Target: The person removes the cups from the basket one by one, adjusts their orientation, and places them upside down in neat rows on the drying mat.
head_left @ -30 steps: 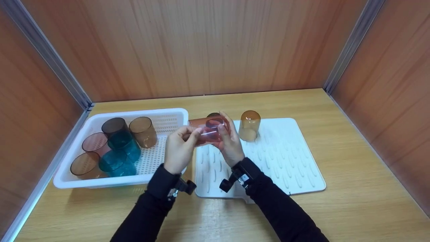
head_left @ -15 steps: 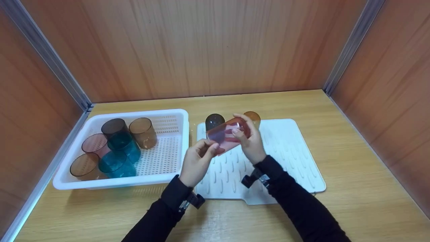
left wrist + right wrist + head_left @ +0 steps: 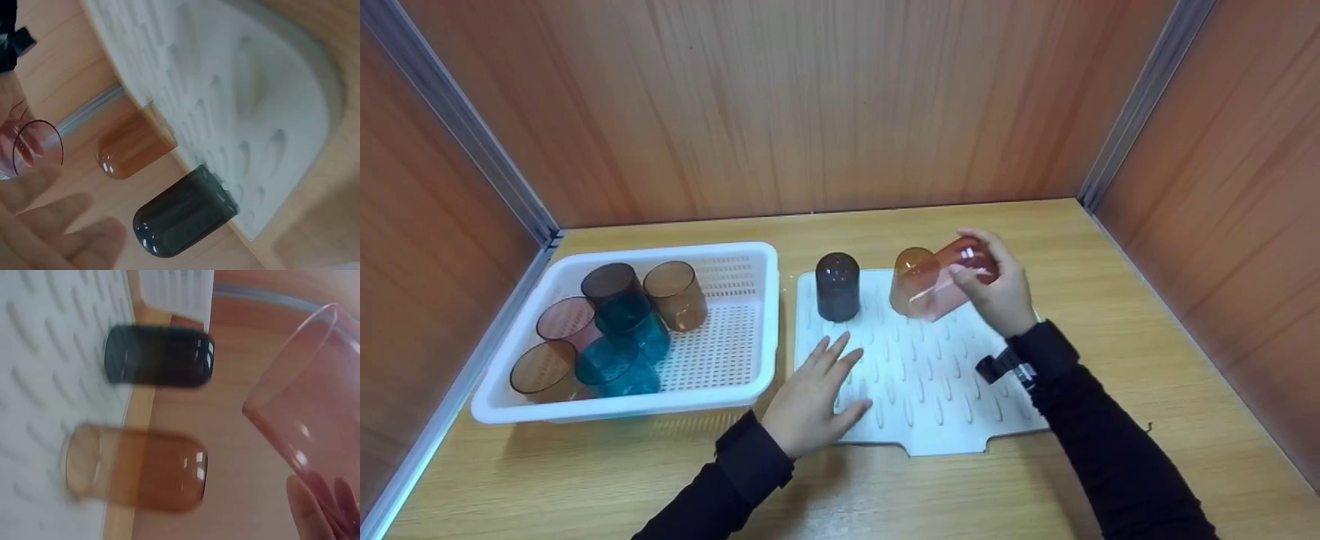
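A pink see-through cup is in my right hand, which grips it near its closed end. The cup is tilted, its open rim pointing down and left, and it overlaps the amber cup in the head view. That amber cup and a dark grey cup stand upside down along the back of the white ridged draining board. My left hand has its fingers spread and holds nothing, over the board's front left part. In the right wrist view the pink cup shows its rim apart from the board.
A white perforated basket stands left of the board. Inside are several upright cups, among them a teal cup, a brown cup and a pink cup. Wooden panels close off the table's back and sides.
My right hand has carried the pink cup rightward, past the grey cup to the amber one. My left hand has let go of the cup's rim and moved down toward the board's front.
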The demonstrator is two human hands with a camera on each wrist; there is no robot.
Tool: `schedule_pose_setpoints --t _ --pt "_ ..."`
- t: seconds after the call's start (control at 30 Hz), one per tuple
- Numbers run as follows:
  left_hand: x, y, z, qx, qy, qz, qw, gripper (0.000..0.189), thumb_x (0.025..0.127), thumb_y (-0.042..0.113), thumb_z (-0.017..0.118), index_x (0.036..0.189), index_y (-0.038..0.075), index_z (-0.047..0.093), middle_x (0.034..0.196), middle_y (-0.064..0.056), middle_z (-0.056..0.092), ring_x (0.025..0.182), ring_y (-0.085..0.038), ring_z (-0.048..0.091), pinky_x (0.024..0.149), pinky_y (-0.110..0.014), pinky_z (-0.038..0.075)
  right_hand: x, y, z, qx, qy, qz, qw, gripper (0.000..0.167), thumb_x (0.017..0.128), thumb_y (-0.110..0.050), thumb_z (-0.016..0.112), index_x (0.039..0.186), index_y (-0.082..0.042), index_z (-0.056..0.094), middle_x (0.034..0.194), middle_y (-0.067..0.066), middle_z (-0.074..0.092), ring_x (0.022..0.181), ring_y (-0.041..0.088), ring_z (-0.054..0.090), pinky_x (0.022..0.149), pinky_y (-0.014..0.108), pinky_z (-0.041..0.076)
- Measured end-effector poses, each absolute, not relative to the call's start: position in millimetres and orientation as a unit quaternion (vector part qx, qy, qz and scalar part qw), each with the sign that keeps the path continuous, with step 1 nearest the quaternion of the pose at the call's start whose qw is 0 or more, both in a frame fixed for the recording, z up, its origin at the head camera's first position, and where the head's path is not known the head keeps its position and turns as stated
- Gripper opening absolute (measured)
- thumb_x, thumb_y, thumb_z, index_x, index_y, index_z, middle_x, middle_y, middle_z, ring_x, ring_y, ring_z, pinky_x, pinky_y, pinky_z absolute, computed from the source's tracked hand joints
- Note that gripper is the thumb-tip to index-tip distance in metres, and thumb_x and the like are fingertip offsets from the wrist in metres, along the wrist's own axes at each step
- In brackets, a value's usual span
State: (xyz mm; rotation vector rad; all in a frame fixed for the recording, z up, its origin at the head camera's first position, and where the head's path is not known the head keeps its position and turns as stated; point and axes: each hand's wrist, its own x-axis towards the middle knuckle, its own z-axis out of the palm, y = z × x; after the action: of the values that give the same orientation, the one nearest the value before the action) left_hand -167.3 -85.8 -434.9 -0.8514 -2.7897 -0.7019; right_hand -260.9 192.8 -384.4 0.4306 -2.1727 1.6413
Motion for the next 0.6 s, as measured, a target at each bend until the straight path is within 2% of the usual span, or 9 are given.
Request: schedule_pose_setpoints --t 0.07,0.17,0.37,0.47,0.6 --pt "-164 -87 -440 -0.279 -0.938 -0.203 0.033 0.076 0.09 0.049 0.065 0.148 0.007 0.041 0.158 -0.021 0.03 0.144 -0.048 0.027 0.114 -0.055 0.032 -265 206 -383 0.134 -0.787 0.567 0.203 0.053 0.083 -0.019 0.068 0.134 -0.008 0.056 0.112 0.011 0.064 0.094 0.01 0.062 0.076 0.017 0.053" --pt "-161 -90 -450 -0.274 -0.947 -0.164 -0.023 0.09 0.085 0.056 0.066 0.153 0.007 0.032 0.161 -0.022 0.02 0.146 -0.05 0.017 0.117 -0.056 0.027 -271 222 -380 0.105 -0.81 0.534 0.218 0.053 0.086 -0.019 0.068 0.136 -0.009 0.055 0.115 0.011 0.064 0.095 0.009 0.06 0.075 0.013 0.052" --pt "-156 -98 -465 -0.264 -0.948 -0.129 -0.117 0.103 0.079 0.063 0.069 0.155 0.007 0.026 0.163 -0.022 0.014 0.148 -0.048 0.011 0.119 -0.055 0.023 -283 245 -376 0.07 -0.853 0.46 0.236 0.058 0.089 -0.025 0.07 0.141 -0.012 0.049 0.121 0.015 0.062 0.102 0.015 0.058 0.078 0.009 0.044" --pt "-154 -101 -467 -0.266 -0.947 -0.119 -0.138 0.107 0.077 0.066 0.07 0.155 0.007 0.026 0.163 -0.022 0.014 0.148 -0.048 0.012 0.119 -0.054 0.024 -292 253 -379 0.06 -0.868 0.436 0.232 0.061 0.088 -0.027 0.07 0.142 -0.011 0.046 0.123 0.017 0.059 0.108 0.023 0.057 0.084 0.017 0.045" --pt "-154 -101 -469 -0.268 -0.946 -0.105 -0.149 0.111 0.074 0.07 0.068 0.155 0.009 0.025 0.163 -0.021 0.013 0.149 -0.046 0.014 0.119 -0.053 0.025 -304 259 -386 0.055 -0.883 0.413 0.215 0.06 0.089 -0.026 0.071 0.14 -0.009 0.046 0.125 0.021 0.053 0.114 0.032 0.056 0.094 0.038 0.049"
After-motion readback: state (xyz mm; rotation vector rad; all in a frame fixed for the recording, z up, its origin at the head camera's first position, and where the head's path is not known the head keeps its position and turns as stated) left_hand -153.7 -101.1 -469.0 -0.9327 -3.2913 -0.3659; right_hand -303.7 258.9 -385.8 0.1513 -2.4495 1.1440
